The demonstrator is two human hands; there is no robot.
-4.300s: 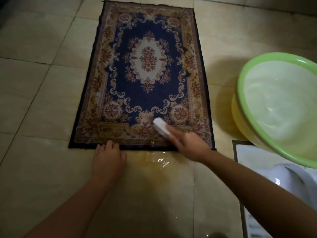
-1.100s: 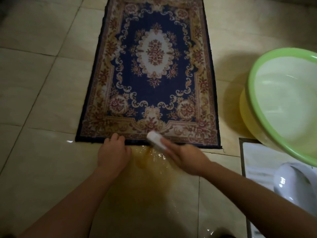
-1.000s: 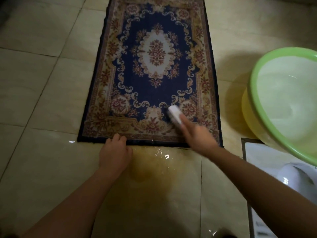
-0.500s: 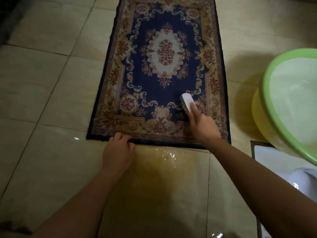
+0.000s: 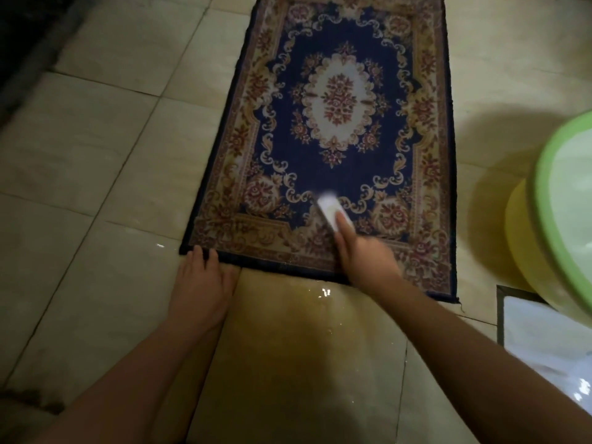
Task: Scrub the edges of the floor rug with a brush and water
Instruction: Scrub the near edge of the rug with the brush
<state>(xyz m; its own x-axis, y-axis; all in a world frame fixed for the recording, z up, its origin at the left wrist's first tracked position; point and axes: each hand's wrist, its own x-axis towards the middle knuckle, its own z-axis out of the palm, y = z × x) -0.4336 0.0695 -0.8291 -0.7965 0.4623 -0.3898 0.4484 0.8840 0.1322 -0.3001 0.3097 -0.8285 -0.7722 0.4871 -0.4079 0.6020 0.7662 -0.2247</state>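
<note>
Rug [image 5: 336, 123] lies flat on the tiled floor [image 5: 96, 155], long axis running away from the person, near short edge closest to the head camera.

Brush [image 5: 331, 211]: small, white, motion-blurred. It sits on the patterned border just inside the near edge, roughly mid-width. Right hand [image 5: 362, 257] grasps it from behind, fingers [image 5: 344, 224] curled over its back.

Left hand [image 5: 201, 283]: flat, fingers straight and released, tips pressing on the rug's near-left corner, palm on the tile.

Wet patch [image 5: 304, 315], yellowish and glinting, lies on the floor touching the near edge, between the forearms. Green basin [image 5: 551, 193] stands at the right, apart from the rug, seemingly stacked on a yellow tub [image 5: 519, 238]; contents not readable.

Handling, judged:
- Rug looks thin, soft and light, so it is likely to slide or bunch on wet glazed tile under brush strokes. Pin it flat near the stroke; a corner hold suits.
- Soaked pile will turn limp and heavier. Lift it by two corners, not one.
- Dark edge binding shows a loose thread at the near-right corner. Scrub along the binding, not across it.
- Brush body looks rigid and light, probably slick when wet. Take it across the back, fingers over the top.
</note>
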